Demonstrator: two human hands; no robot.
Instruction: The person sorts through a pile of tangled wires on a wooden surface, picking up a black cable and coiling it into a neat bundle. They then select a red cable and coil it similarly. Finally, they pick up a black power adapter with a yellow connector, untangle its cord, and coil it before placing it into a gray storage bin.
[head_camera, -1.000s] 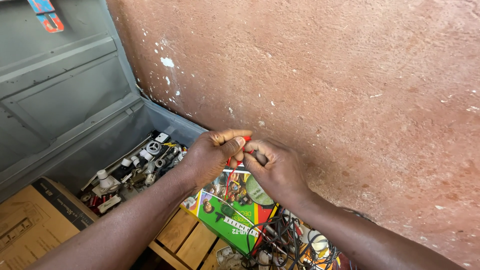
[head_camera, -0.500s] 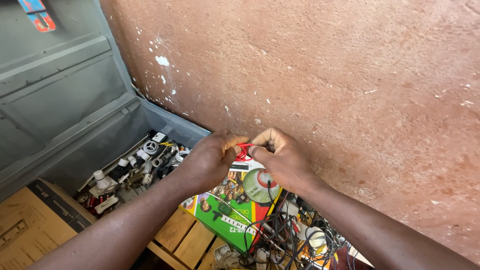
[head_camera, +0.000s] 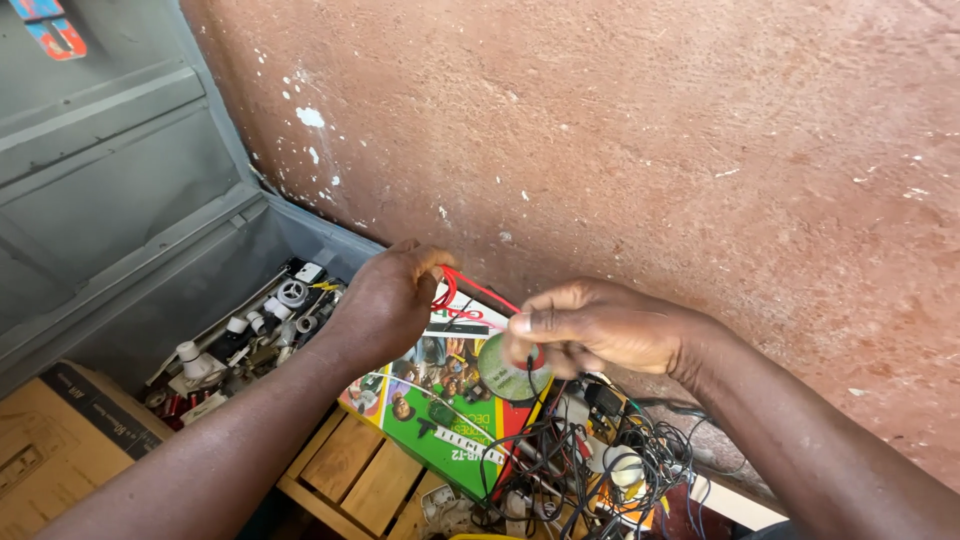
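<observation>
Hands now apart, red wire (head_camera: 470, 290) stretched between left hand (head_camera: 385, 305), right hand (head_camera: 590, 325)

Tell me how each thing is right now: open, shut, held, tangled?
Left hand: closed around red wire loops.
Right hand: pinching the red wire's other end.
Red wire: stretched between both hands.
Grey metal box: lid open, small parts inside.
Dark cables: tangled pile.
Green carton: lying flat.

Left hand (head_camera: 385, 305) and right hand (head_camera: 590, 328) above printed box (head_camera: 440, 415), wire (head_camera: 470, 292) between them. Open case (head_camera: 200, 270) left, cable tangle (head_camera: 590, 470) right, wall (head_camera: 650, 150) behind.
</observation>
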